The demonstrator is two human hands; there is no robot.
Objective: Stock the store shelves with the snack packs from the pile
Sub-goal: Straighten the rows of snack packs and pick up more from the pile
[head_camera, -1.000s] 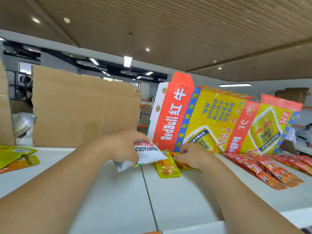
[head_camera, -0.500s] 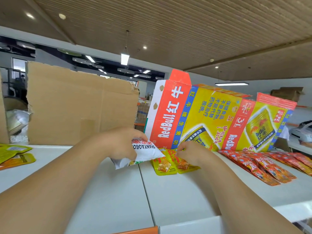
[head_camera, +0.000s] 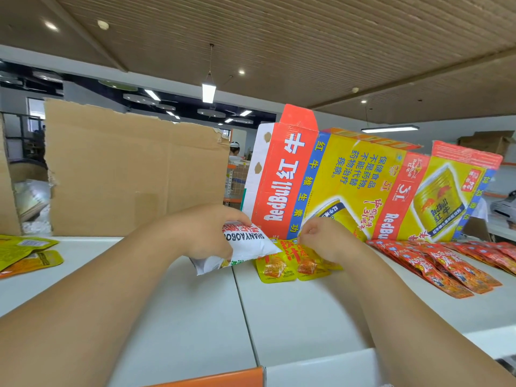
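White snack pack (head_camera: 247, 245) sits gripped in our left hand (head_camera: 203, 237), its lower end hidden behind the palm. At three o'clock, our right hand (head_camera: 328, 240) pinches the top edge of yellow packs (head_camera: 277, 268) lying on the shelf (head_camera: 279, 317); its fingertips barely show. Red packs (head_camera: 446, 265) run off-frame toward three o'clock.

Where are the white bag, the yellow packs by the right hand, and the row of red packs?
white bag (head_camera: 251, 243): head view, on its printed white front.
yellow packs (head_camera: 276, 269): head view, on the leftmost pack's picture panel.
red packs (head_camera: 435, 265): head view, on a pack near the row's left end.
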